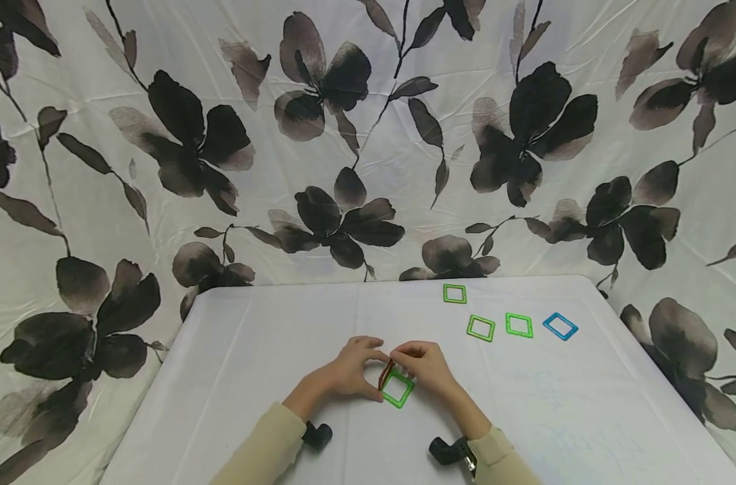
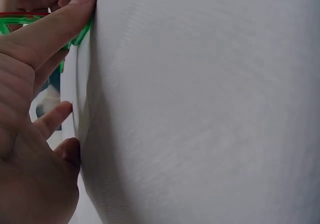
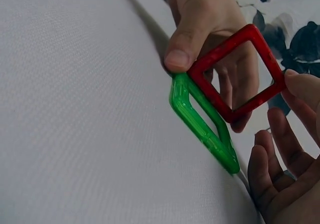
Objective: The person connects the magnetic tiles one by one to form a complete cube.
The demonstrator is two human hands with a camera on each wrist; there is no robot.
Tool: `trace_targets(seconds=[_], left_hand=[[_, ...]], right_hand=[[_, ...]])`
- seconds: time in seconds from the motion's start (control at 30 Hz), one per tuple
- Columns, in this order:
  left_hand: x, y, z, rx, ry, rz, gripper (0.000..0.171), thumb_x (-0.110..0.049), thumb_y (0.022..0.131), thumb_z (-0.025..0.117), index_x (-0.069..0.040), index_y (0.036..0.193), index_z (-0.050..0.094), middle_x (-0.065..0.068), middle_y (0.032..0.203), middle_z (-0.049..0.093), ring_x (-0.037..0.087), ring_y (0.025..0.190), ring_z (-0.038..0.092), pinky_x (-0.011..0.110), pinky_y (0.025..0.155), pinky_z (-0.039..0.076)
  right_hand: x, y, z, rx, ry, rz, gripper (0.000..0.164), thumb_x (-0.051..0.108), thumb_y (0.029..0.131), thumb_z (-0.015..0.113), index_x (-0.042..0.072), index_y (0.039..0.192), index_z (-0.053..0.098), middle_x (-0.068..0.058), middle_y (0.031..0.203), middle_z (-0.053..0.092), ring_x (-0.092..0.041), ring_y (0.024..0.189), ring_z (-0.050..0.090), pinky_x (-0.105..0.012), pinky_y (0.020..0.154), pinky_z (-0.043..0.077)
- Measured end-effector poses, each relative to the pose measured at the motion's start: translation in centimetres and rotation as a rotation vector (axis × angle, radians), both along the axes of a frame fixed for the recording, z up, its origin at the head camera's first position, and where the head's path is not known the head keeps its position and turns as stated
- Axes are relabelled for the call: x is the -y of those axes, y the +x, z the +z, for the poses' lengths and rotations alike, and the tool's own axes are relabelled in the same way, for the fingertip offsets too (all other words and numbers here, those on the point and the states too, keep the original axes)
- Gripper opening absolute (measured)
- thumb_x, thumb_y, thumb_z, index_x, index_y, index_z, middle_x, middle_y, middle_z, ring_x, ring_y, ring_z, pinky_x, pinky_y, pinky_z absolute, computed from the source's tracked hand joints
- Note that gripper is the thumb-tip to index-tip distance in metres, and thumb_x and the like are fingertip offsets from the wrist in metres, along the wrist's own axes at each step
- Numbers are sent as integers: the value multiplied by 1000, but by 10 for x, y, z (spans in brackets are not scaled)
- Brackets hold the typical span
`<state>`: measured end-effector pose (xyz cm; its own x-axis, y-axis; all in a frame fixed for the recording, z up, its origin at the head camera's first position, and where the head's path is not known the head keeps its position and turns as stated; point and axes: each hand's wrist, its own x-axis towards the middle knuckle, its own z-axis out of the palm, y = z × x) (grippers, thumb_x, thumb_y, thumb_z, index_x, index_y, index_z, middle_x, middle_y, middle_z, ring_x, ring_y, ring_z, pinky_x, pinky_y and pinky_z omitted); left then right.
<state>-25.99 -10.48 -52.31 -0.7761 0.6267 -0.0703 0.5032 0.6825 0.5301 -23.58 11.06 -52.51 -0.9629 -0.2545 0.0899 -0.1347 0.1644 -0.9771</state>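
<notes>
A green square magnetic tile (image 1: 407, 396), an open frame, lies flat on the white table before me. Along its left edge a red square magnetic tile (image 3: 259, 102) stands up, edge to edge with it. My left hand (image 1: 351, 367) curves around that joined edge. Its thumb presses the green tile's corner, and its fingers reach behind the red tile in the right wrist view. From the other side, my right hand (image 1: 427, 367) pinches the red tile's upper corner between thumb and forefinger. The left wrist view shows the left thumb (image 2: 65, 17) over the green tile.
At the back right of the table (image 1: 271, 337) lie several more square tiles: a green one (image 1: 455, 302) farthest back, two other greens (image 1: 479, 337) (image 1: 519, 335) and a blue one (image 1: 554, 331). A flower-patterned curtain (image 1: 428, 202) hangs behind the table.
</notes>
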Motion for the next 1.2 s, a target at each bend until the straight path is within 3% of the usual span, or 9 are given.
trace_targets(seconds=[0.17,0.37,0.43,0.67,0.87,1.2], left_hand=[[0,0,-3,-7,3,13,66,-49,64,88,-27,123,67,3,149,37,33,139,21,56,108,24],[1,0,-7,-12,-6,28,66,-51,63,88,-28,122,67,1,149,38,32,140,21,57,108,23],[1,1,-8,-9,-6,36,67,-51,63,88,-27,122,68,0,149,38,32,140,21,57,108,23],[1,3,-7,15,-4,56,67,-48,63,89,-26,123,69,-1,151,37,30,143,18,57,109,21],[2,4,-3,28,-12,28,65,-44,66,89,-26,124,68,2,153,34,33,144,15,60,108,19],[3,5,-5,38,-4,-2,67,-46,64,89,-30,125,68,2,156,29,34,145,10,62,108,18]], right_hand=[[-2,12,24,15,-3,18,18,10,93,66,-6,101,71,-27,96,66,-38,78,61,-33,62,52],[-5,10,19,1,-12,28,18,8,94,65,-8,100,70,-30,95,65,-42,75,60,-30,58,51],[-8,6,11,7,-12,17,18,9,94,65,-7,100,70,-30,94,65,-40,74,60,-32,58,52],[-26,-7,-11,41,6,-73,20,18,92,69,0,99,72,-21,86,67,-23,66,60,-31,55,51],[-58,-12,-7,80,23,-160,22,21,91,71,0,99,71,-19,83,65,-20,65,57,-29,55,50],[-125,-14,8,130,113,-331,34,25,93,68,-4,111,67,-18,97,66,-22,79,62,-30,65,53]])
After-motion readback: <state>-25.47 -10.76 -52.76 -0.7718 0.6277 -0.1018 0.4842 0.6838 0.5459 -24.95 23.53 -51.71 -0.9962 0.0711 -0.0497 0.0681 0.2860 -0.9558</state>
